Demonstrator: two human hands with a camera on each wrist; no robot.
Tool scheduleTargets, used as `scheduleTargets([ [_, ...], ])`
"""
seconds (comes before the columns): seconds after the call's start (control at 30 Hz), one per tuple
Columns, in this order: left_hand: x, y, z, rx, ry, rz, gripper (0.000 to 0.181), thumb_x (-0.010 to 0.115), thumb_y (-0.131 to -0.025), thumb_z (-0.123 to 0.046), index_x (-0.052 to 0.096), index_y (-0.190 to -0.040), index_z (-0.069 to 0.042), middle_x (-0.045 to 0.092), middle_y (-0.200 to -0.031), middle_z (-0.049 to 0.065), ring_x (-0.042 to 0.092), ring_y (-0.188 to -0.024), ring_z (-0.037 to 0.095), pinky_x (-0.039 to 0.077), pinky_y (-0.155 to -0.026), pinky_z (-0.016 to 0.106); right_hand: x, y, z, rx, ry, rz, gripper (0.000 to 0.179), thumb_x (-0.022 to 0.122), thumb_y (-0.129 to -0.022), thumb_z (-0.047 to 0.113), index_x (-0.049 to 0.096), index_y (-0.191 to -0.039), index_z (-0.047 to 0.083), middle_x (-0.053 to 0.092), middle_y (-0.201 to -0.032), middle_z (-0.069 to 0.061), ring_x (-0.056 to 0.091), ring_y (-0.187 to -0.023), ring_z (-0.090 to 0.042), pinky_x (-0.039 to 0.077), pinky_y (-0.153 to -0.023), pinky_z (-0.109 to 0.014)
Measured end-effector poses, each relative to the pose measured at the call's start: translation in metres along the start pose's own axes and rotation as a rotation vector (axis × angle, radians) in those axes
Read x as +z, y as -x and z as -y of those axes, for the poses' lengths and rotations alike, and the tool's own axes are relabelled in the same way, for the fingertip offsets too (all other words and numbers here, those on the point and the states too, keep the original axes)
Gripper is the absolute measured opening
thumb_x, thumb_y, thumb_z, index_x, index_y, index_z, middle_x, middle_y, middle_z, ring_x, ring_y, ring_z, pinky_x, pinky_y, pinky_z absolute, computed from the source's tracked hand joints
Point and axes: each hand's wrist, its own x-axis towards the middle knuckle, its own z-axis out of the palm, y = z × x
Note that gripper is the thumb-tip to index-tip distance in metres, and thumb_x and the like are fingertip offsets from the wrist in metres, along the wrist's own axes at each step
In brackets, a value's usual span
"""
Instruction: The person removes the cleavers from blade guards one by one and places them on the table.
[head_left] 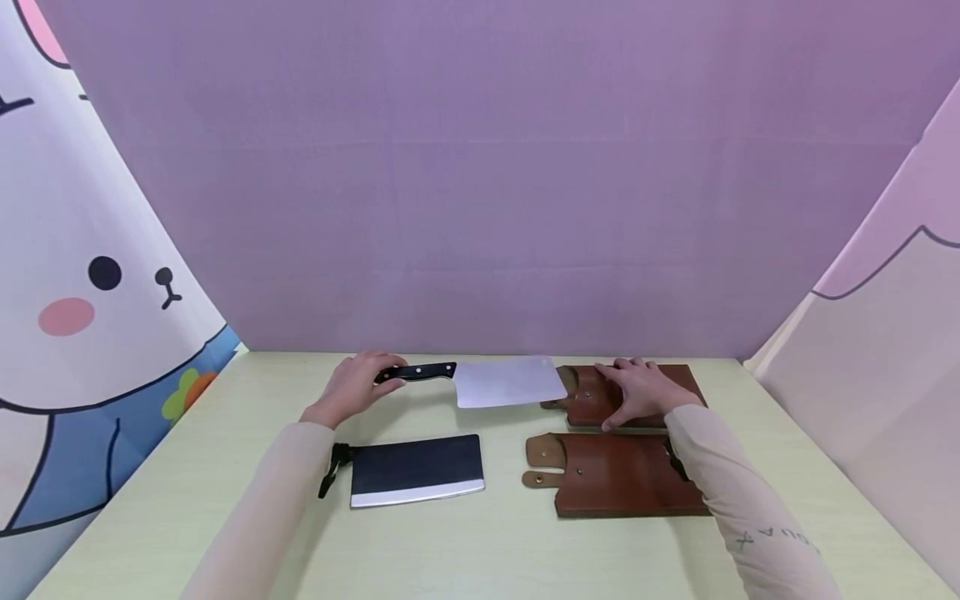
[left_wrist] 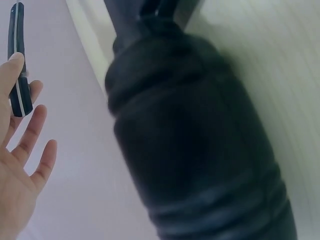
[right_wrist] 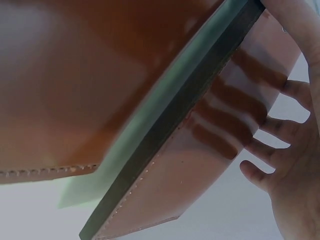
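Note:
My left hand (head_left: 358, 382) pinches the black riveted handle (left_wrist: 19, 95) of a cleaver (head_left: 510, 382) between thumb and fingers, the other fingers spread. Its bright blade points right, its tip overlapping the tabbed end of the far brown leather sheath (head_left: 678, 379) in the head view. Over that sheath lies my right hand (head_left: 641, 390), fingers spread and fairly straight, the thumb by the near edge. Finger-shaped dark reflections show on the glossy leather in the right wrist view. Nearer me, a second cleaver (head_left: 416, 467) with a dark blade lies flat below my left hand.
A second brown sheath (head_left: 630, 479) with a snap strap lies nearer me, partly under my right forearm. The second cleaver's black handle (left_wrist: 195, 135) fills much of the left wrist view, blurred. Behind the pale table (head_left: 465, 550) rises a purple cloth backdrop (head_left: 480, 183).

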Motion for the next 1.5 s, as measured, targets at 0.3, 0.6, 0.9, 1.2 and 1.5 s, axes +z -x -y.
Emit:
scheduleTargets([
  [0.3, -0.007, 0.005, 0.005, -0.001, -0.018, 0.011, 0.030, 0.064, -0.084, -0.032, 0.065, -0.108, -0.015, 0.065, -0.101, 0.003, 0.060, -0.093, 0.025, 0.047, -0.071, 0.043, 0.000, -0.001, -0.001, 0.007, -0.011, 0.005, 0.105, 0.078, -0.055, 0.057, 0.037, -0.139, 0.009, 0.042, -0.133, -0.026, 0.036, -0.120, -0.048, 0.026, -0.096, -0.066],
  [0.6, -0.009, 0.009, 0.011, 0.002, -0.037, 0.006, 0.030, 0.065, -0.083, -0.032, 0.065, -0.108, -0.016, 0.064, -0.095, 0.001, 0.059, -0.083, 0.021, 0.046, -0.064, 0.037, 0.000, -0.004, 0.004, 0.016, -0.028, 0.015, 0.105, 0.078, -0.056, 0.058, 0.037, -0.139, 0.010, 0.041, -0.135, -0.026, 0.035, -0.122, -0.049, 0.024, -0.098, -0.066],
  [0.9, -0.011, 0.016, 0.022, -0.010, -0.024, 0.013, 0.030, 0.066, -0.083, -0.030, 0.065, -0.109, -0.013, 0.064, -0.098, 0.004, 0.059, -0.087, 0.023, 0.047, -0.070, 0.042, 0.000, -0.008, 0.011, -0.012, -0.033, 0.011, 0.103, 0.077, -0.058, 0.057, 0.037, -0.139, 0.008, 0.041, -0.134, -0.026, 0.035, -0.121, -0.050, 0.025, -0.097, -0.065],
  [1.2, -0.017, 0.027, 0.034, -0.026, -0.034, 0.017, 0.030, 0.066, -0.083, -0.029, 0.065, -0.108, -0.012, 0.064, -0.097, 0.004, 0.058, -0.087, 0.025, 0.046, -0.067, 0.042, 0.002, -0.013, 0.018, -0.016, -0.039, 0.014, 0.104, 0.077, -0.058, 0.057, 0.036, -0.140, 0.010, 0.040, -0.135, -0.025, 0.035, -0.122, -0.049, 0.025, -0.098, -0.064],
  [1.5, -0.018, 0.040, 0.049, -0.065, -0.030, 0.034, 0.031, 0.066, -0.083, -0.029, 0.065, -0.109, -0.013, 0.065, -0.093, 0.003, 0.057, -0.084, 0.026, 0.046, -0.070, 0.045, 0.006, -0.020, 0.023, -0.012, -0.051, 0.028, 0.105, 0.077, -0.058, 0.058, 0.034, -0.141, 0.011, 0.037, -0.138, -0.025, 0.031, -0.125, -0.048, 0.023, -0.100, -0.063],
])
